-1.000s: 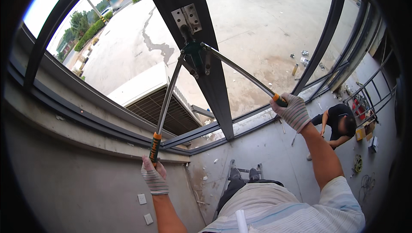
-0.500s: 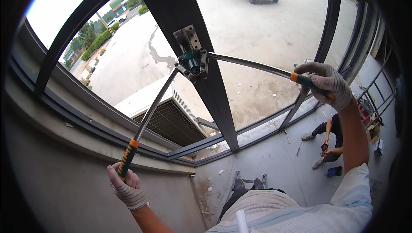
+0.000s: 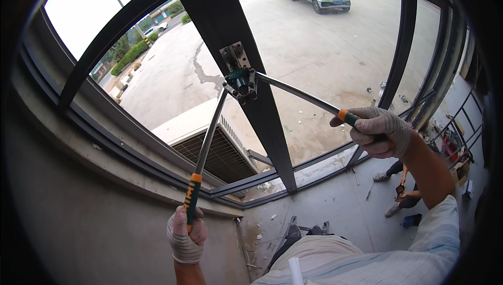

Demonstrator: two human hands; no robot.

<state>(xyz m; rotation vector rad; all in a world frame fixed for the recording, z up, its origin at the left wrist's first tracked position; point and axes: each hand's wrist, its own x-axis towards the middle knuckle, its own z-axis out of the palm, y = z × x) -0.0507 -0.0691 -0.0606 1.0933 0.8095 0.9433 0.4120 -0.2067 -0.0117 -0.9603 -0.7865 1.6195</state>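
We have the bolt cutter (image 3: 239,82) up against the dark window post (image 3: 262,117), its head at the metal bracket (image 3: 234,55). Our left hand (image 3: 186,235) is clenched round one handle, our right hand (image 3: 380,130) round the other, handles spread wide.

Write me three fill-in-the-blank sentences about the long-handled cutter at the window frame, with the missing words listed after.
1. The gloved left hand grips the green and ____ handle sleeve of the long-handled steel bolt cutter.
2. The cutter's green head sits just below a small silver metal ____ on the dark window frame post.
3. The gloved right hand holds the other handle, so the two handles are spread ____.

Missing words: orange; bracket; apart
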